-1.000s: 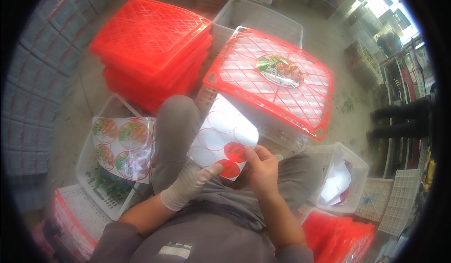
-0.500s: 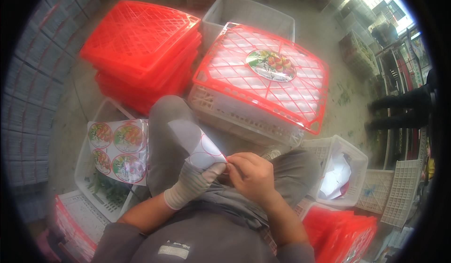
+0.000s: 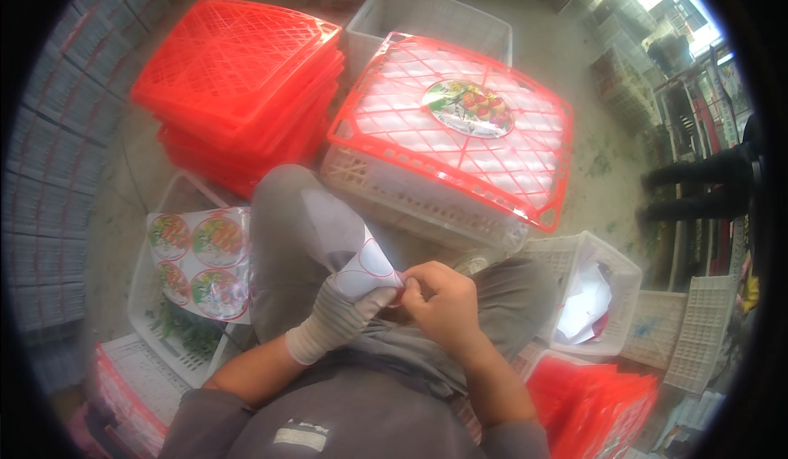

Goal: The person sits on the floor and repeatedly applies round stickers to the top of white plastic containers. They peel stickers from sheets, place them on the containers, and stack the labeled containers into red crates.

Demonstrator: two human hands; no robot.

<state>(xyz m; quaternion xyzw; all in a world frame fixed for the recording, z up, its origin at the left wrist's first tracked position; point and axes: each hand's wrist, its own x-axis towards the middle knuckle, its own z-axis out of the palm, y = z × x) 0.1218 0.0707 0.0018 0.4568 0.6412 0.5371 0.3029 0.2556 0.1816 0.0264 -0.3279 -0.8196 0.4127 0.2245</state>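
My left hand [image 3: 335, 321], in a pale striped glove, is closed on a curled sticker sheet [image 3: 371, 267]. The sheet's white side with red circle outlines faces up above my lap. My bare right hand [image 3: 443, 299] pinches the sheet's right edge between thumb and fingers, close to the left thumb. A bit of red shows at the pinch; whether a sticker is lifting there I cannot make out. Beyond my knees stands a white crate [image 3: 410, 184] under a red lattice lid [image 3: 447, 164]. An oval fruit-picture sticker [image 3: 469, 108] is on the lid, with white padding visible beneath.
Stacked red lids [image 3: 230, 73] stand at the far left. More round-sticker sheets [image 3: 197, 258] lie over a white basket [image 3: 164, 356] at my left. To the right, another white basket [image 3: 620, 295] holds crumpled white paper [image 3: 584, 307]. A person's dark-clothed legs [image 3: 698, 190] show at far right.
My right hand's fingers have curled more tightly at the sheet's edge, and the sheet has tilted slightly. The whole view has shifted a little; the crate and lids stay in place.
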